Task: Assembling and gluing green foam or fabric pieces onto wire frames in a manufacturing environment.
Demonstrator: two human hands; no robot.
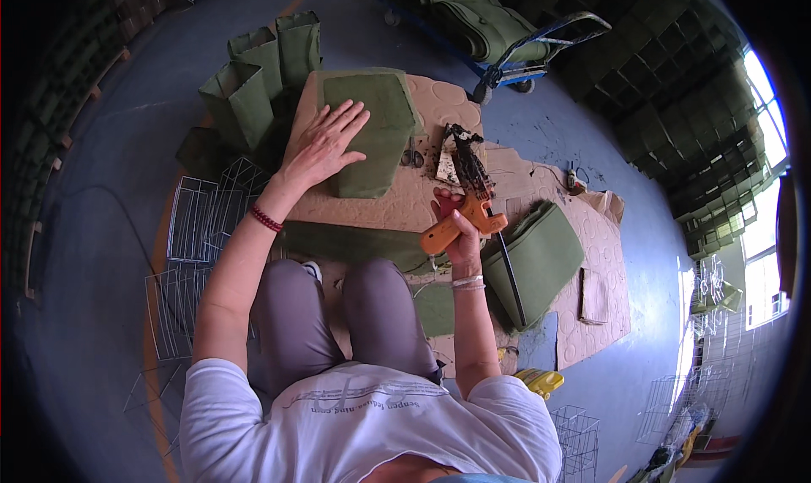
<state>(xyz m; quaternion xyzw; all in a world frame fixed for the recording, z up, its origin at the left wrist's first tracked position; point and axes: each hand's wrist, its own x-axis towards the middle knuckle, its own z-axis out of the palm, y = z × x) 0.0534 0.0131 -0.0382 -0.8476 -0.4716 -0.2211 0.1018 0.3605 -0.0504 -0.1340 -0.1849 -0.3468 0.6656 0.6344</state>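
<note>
My left hand [325, 145] lies flat with its fingers stretched out on a green felt-like piece [372, 158], which rests on a sheet of cardboard [405, 215]. To the right, my right hand [463, 245] is closed around the handle of an orange glue gun [452, 232]. The front of the gun is crusted black and points away from me, over a small smeared pale block [446, 169]. A dark rod [509, 276] runs from the gun back toward me, across a folded green piece [541, 263].
Green upright bags [239, 103] stand at the far left, beside wire frames [193, 221]. A blue cart [507, 73] carries stacked green sheets at the back. Near my right elbow is a yellow object [541, 382]. Dark green stacks [659, 77] line the right side.
</note>
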